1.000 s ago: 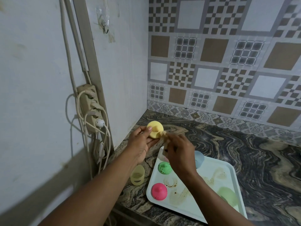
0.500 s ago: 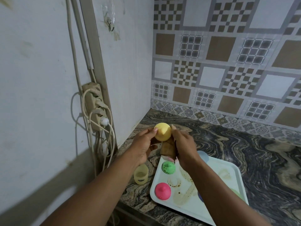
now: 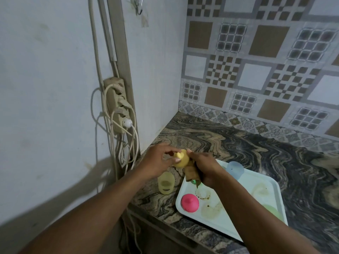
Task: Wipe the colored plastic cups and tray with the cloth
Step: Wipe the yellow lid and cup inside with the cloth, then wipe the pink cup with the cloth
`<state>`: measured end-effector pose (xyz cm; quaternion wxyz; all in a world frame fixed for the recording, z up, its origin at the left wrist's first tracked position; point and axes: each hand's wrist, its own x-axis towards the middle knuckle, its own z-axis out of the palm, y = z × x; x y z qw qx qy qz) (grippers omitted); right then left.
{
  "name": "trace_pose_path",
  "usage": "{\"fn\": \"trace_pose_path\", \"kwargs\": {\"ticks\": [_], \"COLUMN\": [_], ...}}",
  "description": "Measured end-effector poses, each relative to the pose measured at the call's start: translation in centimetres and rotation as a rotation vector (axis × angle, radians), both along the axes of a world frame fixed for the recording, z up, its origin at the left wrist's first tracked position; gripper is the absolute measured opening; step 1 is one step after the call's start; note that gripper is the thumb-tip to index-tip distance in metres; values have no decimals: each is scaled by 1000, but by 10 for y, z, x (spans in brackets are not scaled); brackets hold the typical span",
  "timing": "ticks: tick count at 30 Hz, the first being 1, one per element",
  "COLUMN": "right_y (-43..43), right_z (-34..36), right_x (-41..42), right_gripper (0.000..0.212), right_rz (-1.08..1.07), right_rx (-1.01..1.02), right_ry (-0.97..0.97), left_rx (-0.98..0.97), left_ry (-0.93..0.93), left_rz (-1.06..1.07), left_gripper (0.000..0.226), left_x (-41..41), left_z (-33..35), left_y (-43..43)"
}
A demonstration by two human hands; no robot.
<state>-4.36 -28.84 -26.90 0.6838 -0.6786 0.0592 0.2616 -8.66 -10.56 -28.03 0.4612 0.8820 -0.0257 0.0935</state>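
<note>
Yellow plastic showed between the two hands: a small yellow cup [image 3: 181,159], rounded and matte, with a little knob on its closed end, was held above the near left corner of the bench [image 3: 211,136], just past the tray's far left edge. The left hand [image 3: 157,162] had its grip pinched on the cup, thumb and fingertips pressed against the knob end. The right hand [image 3: 205,168] had its grip closed around a brownish cloth [image 3: 191,174], bunched and hanging down from the fist, with the cloth's upper part pressed against the cup's side.

Below them, a pale tray [image 3: 238,224] lay flat on the marbled bench, its surface marked with brownish rings and smears. On it a pink cup [image 3: 189,202] sat upside down near the left edge, a pale blue cup [image 3: 235,168] stood at the far edge, and a light green cup [image 3: 273,211] lay near the right side, partly hidden by the right forearm. A sliver of dark green showed under the cloth; what it was could not be told. A translucent yellowish cup [image 3: 166,183] stood on the bench just left of the tray.
</note>
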Motion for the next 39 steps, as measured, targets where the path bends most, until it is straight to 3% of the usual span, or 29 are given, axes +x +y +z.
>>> {"fn": "trace_pose_path", "kwargs": {"ticks": [6,10,19,31,39], "right_y": [3,-6,-11,-13,-5], "right_z": [-41,-50,-76,-81,-83], "right_x": [-2,-12,-23,-21,-27], "right_gripper": [43,26,30,29,23], "right_rz": [-145,-153,-133,-141,-148], "right_rx": [-143,-178,-220,-161,-3], "right_ry": [6,25,41,85,139], "left_rx": [74,137,222,134,266], "left_ry": [4,115,144,197,261], "left_rz": [108,169,180,133,116], "left_gripper": [21,20,23,17,20], "left_x": [-13,-24,-19,-22,-19], "left_z": [-39,-68,-87,-94,-86], "left_y": [17,15,5,11,4]}}
